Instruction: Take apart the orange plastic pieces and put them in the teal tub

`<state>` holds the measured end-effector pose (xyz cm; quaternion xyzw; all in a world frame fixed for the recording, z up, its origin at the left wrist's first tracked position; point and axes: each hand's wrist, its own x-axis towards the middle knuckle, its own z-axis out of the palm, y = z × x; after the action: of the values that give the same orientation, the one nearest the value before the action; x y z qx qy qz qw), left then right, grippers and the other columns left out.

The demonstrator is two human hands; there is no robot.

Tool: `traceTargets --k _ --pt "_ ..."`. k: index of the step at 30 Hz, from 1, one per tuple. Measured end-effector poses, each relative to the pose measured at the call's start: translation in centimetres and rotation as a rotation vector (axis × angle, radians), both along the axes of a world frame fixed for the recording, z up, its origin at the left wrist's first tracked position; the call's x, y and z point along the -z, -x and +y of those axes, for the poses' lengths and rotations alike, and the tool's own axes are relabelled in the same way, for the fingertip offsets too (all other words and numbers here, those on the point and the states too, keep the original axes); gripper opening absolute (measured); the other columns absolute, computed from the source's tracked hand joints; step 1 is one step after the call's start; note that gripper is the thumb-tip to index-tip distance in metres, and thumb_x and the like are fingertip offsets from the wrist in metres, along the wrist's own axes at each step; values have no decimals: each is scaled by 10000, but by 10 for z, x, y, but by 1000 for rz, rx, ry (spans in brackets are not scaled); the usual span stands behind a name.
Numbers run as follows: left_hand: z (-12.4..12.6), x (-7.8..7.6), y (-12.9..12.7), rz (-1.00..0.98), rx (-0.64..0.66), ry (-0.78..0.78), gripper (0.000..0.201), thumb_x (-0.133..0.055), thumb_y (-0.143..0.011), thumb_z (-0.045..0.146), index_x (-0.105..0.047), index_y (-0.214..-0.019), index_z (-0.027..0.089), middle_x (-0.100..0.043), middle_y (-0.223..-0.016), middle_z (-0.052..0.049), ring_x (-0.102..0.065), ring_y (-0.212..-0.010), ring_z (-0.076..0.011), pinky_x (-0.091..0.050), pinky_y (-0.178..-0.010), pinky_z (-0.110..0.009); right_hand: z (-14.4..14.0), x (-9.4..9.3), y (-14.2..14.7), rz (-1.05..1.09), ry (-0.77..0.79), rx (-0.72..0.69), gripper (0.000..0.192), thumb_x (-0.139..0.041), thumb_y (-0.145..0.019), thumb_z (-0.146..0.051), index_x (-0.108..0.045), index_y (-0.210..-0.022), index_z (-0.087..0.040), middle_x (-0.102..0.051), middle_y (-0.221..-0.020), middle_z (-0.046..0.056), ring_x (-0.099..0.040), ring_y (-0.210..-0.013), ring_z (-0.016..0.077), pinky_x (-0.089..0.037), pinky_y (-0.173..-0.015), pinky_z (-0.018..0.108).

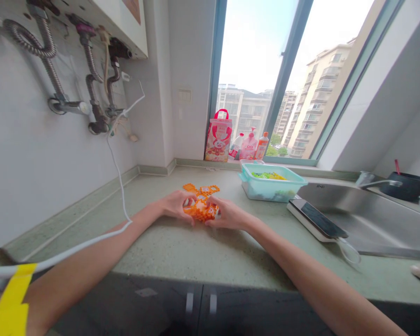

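from where i stand, the long white cable [70,252] looks the bigger worry: it crosses the left forearm [108,255], so a sideways swing could snag it. the left hand [179,205] and right hand [230,214] close around the 2 sides of the orange scalloped piece [202,216], near the middle of the counter [154,254]; too hard a squeeze might buckle it, and uneven pressure could skew it. the flat orange parts [210,190] just behind could get nudged by the fingers (whether they're joined to it, i can't tell).

as for surfaces, the counter is pale green, speckled and stone-like. the sink [357,205] is smooth, dull steel. the tub [271,190] is glossy turquoise plastic with rounded corners. the orange scalloped piece looks like thin plastic, its edges bumpy like gear teeth.
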<state>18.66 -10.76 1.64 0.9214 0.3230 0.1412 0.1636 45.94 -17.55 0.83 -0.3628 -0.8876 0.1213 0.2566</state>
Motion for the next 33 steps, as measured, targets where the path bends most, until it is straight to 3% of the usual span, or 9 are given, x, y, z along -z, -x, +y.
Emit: traceTargets --k 4,8,15,20,23,26,30,33 --pt "-8 -1 -9 15 48 -110 630 -879 -618 674 -670 -960 188 -622 -806 -2 -509 -697 -176 -328 -635 -282 -2 2 5 -56 -22 74 520 -834 -772 -448 -555 -1149 -224 -688 -1043 66 -629 -917 243 -445 -796 327" --pt "-8 0 -11 -18 79 -124 568 -820 -691 708 -614 -809 192 -602 -785 -1 -481 -687 -161 -330 -635 -283 -2 4 8 -75 -50 103 451 -805 -779 -394 -555 -1116 -230 -676 -964 40 -616 -838 219 -413 -736 296" --pt "-6 2 -10 -40 78 -131 553 -816 -702 685 -565 -755 195 -562 -739 15 -454 -661 -143 -318 -617 -280 -1 4 6 -43 -64 81 413 -792 -752 -359 -563 -1074 -240 -672 -890 5 -575 -756 182 -397 -699 272" --pt "-4 3 -7 -30 69 -82 543 -823 -707 677 -599 -820 195 -574 -756 18 -473 -677 -151 -324 -624 -273 3 -18 -14 97 -136 119 367 -772 -788 -369 -556 -1060 -250 -724 -960 20 -624 -793 187 -455 -745 290" --pt "-4 4 -7 -33 51 -71 520 -834 -699 645 -607 -831 196 -576 -767 18 -492 -697 -158 -341 -638 -268 14 -41 -49 184 -292 298 372 -763 -807 -426 -571 -1078 -259 -736 -980 38 -647 -814 211 -483 -782 318" --pt "-4 5 -8 -27 20 -67 518 -834 -690 640 -620 -849 195 -585 -775 12 -512 -715 -168 -355 -653 -268 29 -58 -99 239 -450 622 384 -729 -812 -486 -591 -1093 -263 -741 -967 64 -662 -812 255 -490 -762 349" --pt "-3 6 -10 -22 5 -79 524 -829 -689 647 -631 -858 193 -589 -772 10 -515 -708 -172 -359 -657 -275 43 -62 -156 266 -598 1044 479 -689 -827 -527 -615 -1183 -217 -736 -965 111 -668 -844 314 -489 -767 398" --pt "-3 7 -10 -19 1 -80 525 -823 -693 655 -623 -850 196 -590 -764 13 -514 -699 -170 -357 -654 -276 46 -59 -173 202 -542 1206 579 -688 -848 -530 -615 -1306 -184 -742 -988 138 -681 -890 333 -494 -788 409"
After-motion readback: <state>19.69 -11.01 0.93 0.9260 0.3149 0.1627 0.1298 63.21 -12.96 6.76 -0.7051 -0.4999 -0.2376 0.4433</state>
